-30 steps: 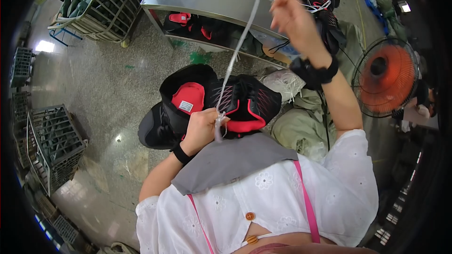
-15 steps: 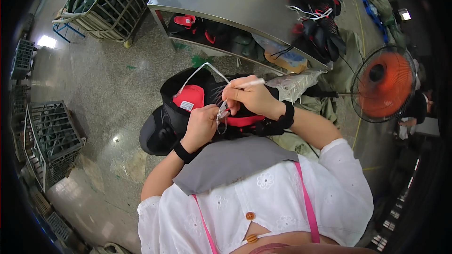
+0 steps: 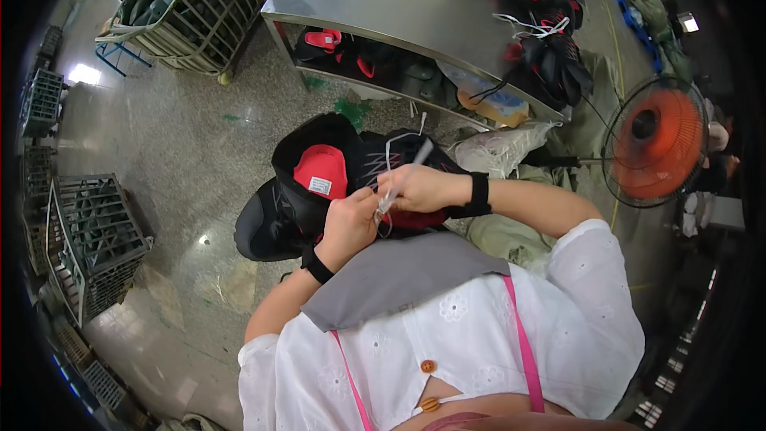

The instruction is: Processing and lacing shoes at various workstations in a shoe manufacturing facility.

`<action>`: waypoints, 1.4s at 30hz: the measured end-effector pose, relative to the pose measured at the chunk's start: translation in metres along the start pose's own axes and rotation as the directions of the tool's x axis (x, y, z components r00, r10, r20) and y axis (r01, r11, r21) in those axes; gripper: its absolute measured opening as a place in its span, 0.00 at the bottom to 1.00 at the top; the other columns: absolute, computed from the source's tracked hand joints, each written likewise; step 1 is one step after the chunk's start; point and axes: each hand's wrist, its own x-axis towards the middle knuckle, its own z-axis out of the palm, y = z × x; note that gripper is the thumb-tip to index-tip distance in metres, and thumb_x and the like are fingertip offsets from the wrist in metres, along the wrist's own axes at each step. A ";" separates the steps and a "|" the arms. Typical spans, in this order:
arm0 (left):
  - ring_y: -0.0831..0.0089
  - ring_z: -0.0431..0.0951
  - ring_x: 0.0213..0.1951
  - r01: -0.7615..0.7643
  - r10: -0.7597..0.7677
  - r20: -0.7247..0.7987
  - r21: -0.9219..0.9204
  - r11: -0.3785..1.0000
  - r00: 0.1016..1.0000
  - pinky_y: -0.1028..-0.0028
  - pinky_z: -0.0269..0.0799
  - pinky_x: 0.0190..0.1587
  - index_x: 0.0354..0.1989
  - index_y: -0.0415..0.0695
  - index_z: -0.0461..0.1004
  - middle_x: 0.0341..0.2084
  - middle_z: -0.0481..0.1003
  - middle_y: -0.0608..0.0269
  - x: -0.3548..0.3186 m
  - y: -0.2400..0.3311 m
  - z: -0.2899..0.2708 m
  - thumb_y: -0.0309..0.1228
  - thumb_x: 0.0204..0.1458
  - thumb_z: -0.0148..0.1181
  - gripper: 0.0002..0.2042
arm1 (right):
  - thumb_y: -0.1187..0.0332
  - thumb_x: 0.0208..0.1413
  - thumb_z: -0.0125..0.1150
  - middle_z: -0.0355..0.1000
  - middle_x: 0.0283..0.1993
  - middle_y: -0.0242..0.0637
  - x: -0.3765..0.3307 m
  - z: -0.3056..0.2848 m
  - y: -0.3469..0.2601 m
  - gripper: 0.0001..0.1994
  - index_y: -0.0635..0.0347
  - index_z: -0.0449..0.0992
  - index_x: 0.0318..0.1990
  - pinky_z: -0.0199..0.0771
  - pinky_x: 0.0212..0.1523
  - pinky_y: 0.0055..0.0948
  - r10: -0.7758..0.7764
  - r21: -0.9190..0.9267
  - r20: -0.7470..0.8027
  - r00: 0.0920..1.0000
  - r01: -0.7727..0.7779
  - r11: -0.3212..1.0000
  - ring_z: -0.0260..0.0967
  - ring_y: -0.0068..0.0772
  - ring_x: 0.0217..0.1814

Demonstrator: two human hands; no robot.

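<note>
Both hands meet over a black and red shoe (image 3: 335, 175) that rests on the person's lap, its red tongue with a small white label turned upward. The left hand (image 3: 349, 223) is curled shut against the shoe's near edge, fingers pressed together on the upper just beside the lace holes; a black band sits on that wrist. The right hand (image 3: 419, 189), also with a black wristband, lies across from it, touching the left, with its fingers pinched closed on a white lace (image 3: 403, 168) whose stiff end sticks up and away toward the upper right, while a loop of the same lace hangs just below the 2 hands. A grey cloth (image 3: 399, 275) is spread over the lap under the wrists. Beyond the shoe stands a metal desk (image 3: 383, 0) with more black and red shoes (image 3: 550, 48) heaped on its far right end and others on the shelf beneath. An orange fan (image 3: 654, 144) stands at the right, a wire cart (image 3: 199, 0) at the upper left, and grey crates (image 3: 96, 239) on the floor at the left.
</note>
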 end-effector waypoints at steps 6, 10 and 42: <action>0.63 0.71 0.19 0.017 -0.058 0.155 0.255 0.967 0.986 0.69 0.67 0.21 0.22 0.44 0.71 0.18 0.68 0.63 -0.040 -0.037 -0.031 0.24 0.40 0.56 0.01 | 0.66 0.48 0.54 0.64 0.23 0.43 -0.001 0.006 -0.005 0.11 0.66 0.70 0.22 0.64 0.29 0.34 0.150 0.082 -0.053 0.987 -0.145 0.986 0.65 0.43 0.28; 0.62 0.73 0.22 0.062 -0.098 0.169 0.205 0.977 0.981 0.68 0.68 0.24 0.23 0.43 0.71 0.19 0.69 0.60 -0.047 -0.057 -0.062 0.26 0.42 0.55 0.01 | 0.70 0.48 0.54 0.63 0.20 0.38 0.028 0.006 -0.004 0.10 0.67 0.69 0.20 0.61 0.24 0.30 0.063 0.081 -0.147 0.987 -0.051 0.995 0.62 0.36 0.21; 0.82 0.68 0.18 0.517 -0.424 0.310 -0.355 0.779 0.851 0.81 0.63 0.20 0.27 0.38 0.67 0.16 0.69 0.64 0.002 -0.059 -0.105 0.26 0.50 0.54 0.05 | 0.64 0.43 0.55 0.68 0.19 0.43 0.082 -0.015 -0.022 0.10 0.63 0.72 0.22 0.64 0.24 0.35 0.072 0.180 -0.189 0.979 -0.037 0.983 0.67 0.42 0.23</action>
